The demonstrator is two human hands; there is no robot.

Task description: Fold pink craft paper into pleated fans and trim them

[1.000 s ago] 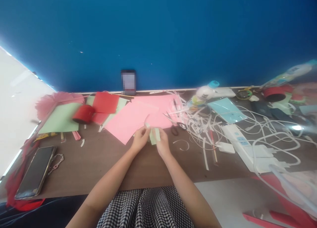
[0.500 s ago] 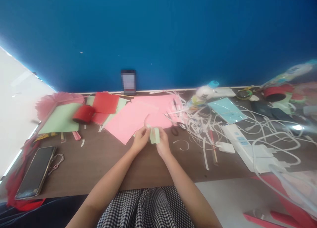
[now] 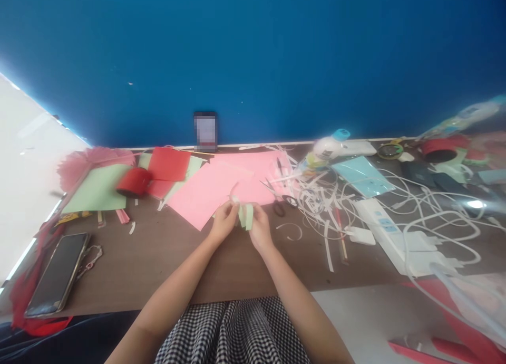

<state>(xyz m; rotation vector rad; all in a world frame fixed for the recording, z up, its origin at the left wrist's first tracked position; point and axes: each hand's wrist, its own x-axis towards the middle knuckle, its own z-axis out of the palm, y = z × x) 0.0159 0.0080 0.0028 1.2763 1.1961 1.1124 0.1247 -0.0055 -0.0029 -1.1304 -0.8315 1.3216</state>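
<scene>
Between my two hands is a small folded piece of pale green paper, its layers standing slightly apart. My right hand pinches its right side. Closed at the paper's left side is my left hand; a thin curled pale strip rises by its fingertips, and I cannot tell which fingers hold it. Large pink sheets lie on the table just beyond the hands. Open scissors with dark handles rest to the right of my right hand.
On the left lie a red tape roll, red paper, green paper and a phone. A second phone leans on the blue wall. At right are white paper scraps, a glue bottle, a power strip and tangled cables.
The green paper between my hands has turned and narrowed a little, its folded layers now seen more edge-on. Both hands stay in nearly the same place.
</scene>
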